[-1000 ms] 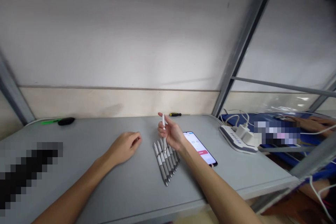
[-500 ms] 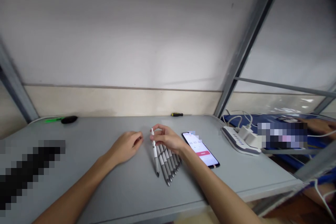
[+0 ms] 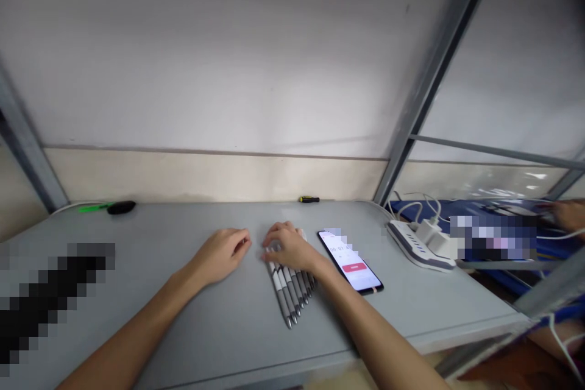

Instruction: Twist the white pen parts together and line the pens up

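Right hand now down on pens

Both forearms enter from the lower edge bare to the limit of view, with no sleeve, glove, watch or ring visible on either; the left hand and right hand are likewise uncovered, the fingers slender with short nails.

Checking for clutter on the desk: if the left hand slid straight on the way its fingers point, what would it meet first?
Probably the right hand resting on the pens; left hand points toward it.
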`<state>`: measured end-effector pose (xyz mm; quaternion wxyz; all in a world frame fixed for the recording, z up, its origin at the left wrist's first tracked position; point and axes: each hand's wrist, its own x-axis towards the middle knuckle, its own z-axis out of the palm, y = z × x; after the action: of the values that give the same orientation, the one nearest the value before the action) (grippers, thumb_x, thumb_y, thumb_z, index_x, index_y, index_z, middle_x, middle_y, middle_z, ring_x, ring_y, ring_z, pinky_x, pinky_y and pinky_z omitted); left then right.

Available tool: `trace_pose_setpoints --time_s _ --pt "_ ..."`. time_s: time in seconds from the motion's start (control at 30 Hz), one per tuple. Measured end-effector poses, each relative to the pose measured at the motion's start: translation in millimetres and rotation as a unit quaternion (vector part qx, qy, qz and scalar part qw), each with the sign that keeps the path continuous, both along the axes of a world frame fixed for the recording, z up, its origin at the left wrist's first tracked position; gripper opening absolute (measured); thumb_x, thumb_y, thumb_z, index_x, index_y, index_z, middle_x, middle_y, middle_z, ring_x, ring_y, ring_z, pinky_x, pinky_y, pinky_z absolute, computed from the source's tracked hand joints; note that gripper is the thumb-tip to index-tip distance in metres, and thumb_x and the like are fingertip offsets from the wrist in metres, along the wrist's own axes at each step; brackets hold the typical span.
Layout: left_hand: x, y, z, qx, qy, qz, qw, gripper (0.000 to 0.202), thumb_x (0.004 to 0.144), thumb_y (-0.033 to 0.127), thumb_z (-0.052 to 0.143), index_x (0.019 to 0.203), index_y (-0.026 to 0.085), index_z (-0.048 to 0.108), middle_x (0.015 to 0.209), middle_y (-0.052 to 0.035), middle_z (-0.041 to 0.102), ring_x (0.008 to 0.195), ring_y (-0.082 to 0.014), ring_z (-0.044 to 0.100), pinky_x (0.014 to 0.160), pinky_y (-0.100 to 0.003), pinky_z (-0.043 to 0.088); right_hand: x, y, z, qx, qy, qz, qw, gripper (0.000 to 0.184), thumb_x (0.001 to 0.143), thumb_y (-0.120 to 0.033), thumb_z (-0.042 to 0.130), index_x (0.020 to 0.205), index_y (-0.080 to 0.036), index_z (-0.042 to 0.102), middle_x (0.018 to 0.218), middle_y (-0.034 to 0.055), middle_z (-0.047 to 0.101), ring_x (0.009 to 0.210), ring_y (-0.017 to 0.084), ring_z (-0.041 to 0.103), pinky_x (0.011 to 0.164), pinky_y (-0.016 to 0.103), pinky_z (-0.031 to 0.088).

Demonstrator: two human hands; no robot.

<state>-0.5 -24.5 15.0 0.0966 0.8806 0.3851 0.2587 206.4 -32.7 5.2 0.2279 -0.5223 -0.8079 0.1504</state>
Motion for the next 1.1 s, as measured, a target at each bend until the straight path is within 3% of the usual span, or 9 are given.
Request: trace_pose_setpoints --time_s 0.27,0.5,0.67,0.8,0.9,1.0,1.1 --pt "0 1 -0.3 0.002 0.012 -0.003 1.0 0.024 0.09 0.027 0.038 0.071 0.021 0.05 0.062 0.0016 0.053 0.058 -0.0136 0.046 0.058 -0.025 0.03 6 3 -4.0 -0.018 -0.016 0.011 1.0 0.033 0.067 -0.047 0.074 0.092 -0.025 0.072 0.111 0.0064 0.058 0.111 0.027 0.044 0.09 0.04 0.028" --pt "-1 1 -1.0 0.005 0.018 0.0 1.0 0.024 0.09 0.027 0.038 0.072 0.021 0.051 0.063 0.0015 0.054 0.058 -0.0137 0.046 0.058 -0.025 0.03 6 -4 4.1 -0.025 -0.003 0.031 0.999 0.033 0.071 -0.043 0.073 0.1 -0.029 0.068 0.112 0.0053 0.057 0.112 0.027 0.043 0.093 0.043 0.027" --pt "-2 3 -3.3 0.007 0.027 0.0 1.0 0.023 0.091 0.028 0.038 0.075 0.021 0.053 0.068 0.0005 0.057 0.062 -0.014 0.048 0.06 -0.025 0.032 5 -12 9.5 -0.022 -0.043 0.061 0.997 0.048 0.067 -0.052 0.073 0.11 -0.032 0.063 0.114 0.006 0.054 0.113 0.027 0.042 0.094 0.044 0.028" --pt "-1 3 -2.8 0.009 0.032 0.0 0.999 0.023 0.091 0.027 0.037 0.073 0.021 0.05 0.065 0.0013 0.054 0.06 -0.0134 0.047 0.06 -0.024 0.031 5 -12 9.1 -0.023 -0.106 0.006 0.994 0.067 0.061 -0.063 0.072 0.118 -0.03 0.059 0.125 0.0105 0.048 0.123 0.032 0.034 0.099 0.052 0.023" --pt "-1 2 -1.8 0.006 0.034 0.0 0.999 0.023 0.091 0.026 0.037 0.071 0.02 0.047 0.064 0.0017 0.053 0.059 -0.0128 0.046 0.059 -0.024 0.031 5 -11 9.0 -0.081 -0.14 -0.066 0.985 0.089 0.056 -0.072 0.069 0.131 -0.027 0.05 0.141 0.0165 0.034 0.134 0.04 0.017 0.1 0.064 0.014" --pt "-2 1 -1.8 0.001 0.034 0.001 0.999 0.023 0.091 0.026 0.037 0.071 0.02 0.046 0.065 0.0018 0.054 0.058 -0.0126 0.046 0.058 -0.024 0.03 4 -12 9.5 -0.139 -0.141 -0.102 0.975 0.099 0.056 -0.073 0.067 0.139 -0.027 0.04 0.147 0.0183 0.024 0.136 0.043 0.011 0.098 0.066 0.019" --pt "-2 2 -3.4 0.002 0.036 0.003 0.999 0.023 0.091 0.027 0.037 0.071 0.02 0.047 0.065 0.0016 0.054 0.059 -0.0128 0.046 0.058 -0.024 0.03 3 -13 10.2 -0.144 -0.131 -0.089 0.977 0.092 0.06 -0.07 0.066 0.138 -0.027 0.041 0.147 0.0179 0.025 0.135 0.043 0.016 0.098 0.062 0.024"
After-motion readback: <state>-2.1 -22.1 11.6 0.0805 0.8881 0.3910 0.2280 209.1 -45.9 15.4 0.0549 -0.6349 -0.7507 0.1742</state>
